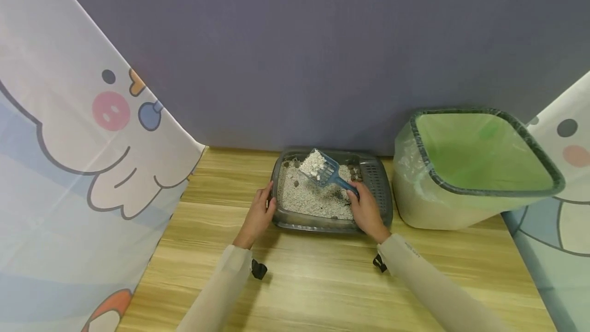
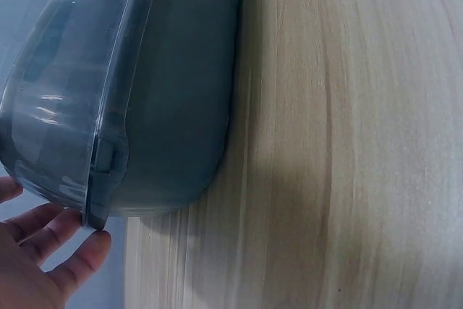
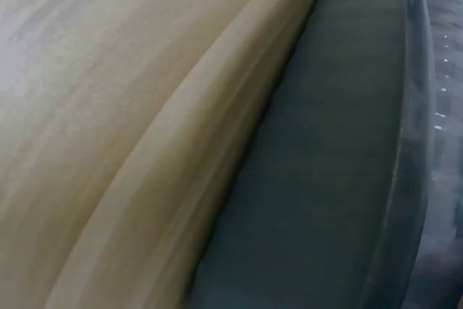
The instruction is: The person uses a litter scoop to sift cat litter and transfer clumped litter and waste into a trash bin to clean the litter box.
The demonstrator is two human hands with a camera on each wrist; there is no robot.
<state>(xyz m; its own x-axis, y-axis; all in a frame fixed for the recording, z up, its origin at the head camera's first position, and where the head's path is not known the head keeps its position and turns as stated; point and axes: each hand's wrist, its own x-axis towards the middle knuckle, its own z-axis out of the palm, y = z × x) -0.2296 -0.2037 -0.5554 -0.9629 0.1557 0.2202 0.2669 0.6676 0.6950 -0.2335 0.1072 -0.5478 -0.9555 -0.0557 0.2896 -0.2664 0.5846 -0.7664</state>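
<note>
A dark grey litter box (image 1: 322,225) holds pale granular litter (image 1: 304,196) with several brown lumps in it. My right hand (image 1: 367,214) grips the handle of a blue slotted litter scoop (image 1: 328,172), whose blade carries a heap of pale litter (image 1: 313,163) over the box's back part. At the box's left side, my left hand (image 1: 259,215) holds the rim. In the left wrist view, thumb and fingers of the left hand (image 2: 43,258) pinch the rim's corner. The right wrist view catches the box's outer wall (image 3: 304,164), with the right hand out of sight.
A large bin (image 1: 433,204) lined with a translucent green bag stands right of the litter box on the wooden table (image 1: 318,281). A grey panel (image 1: 295,55) rises behind, close to the box. Cartoon-printed cloths (image 1: 69,178) hang on both sides.
</note>
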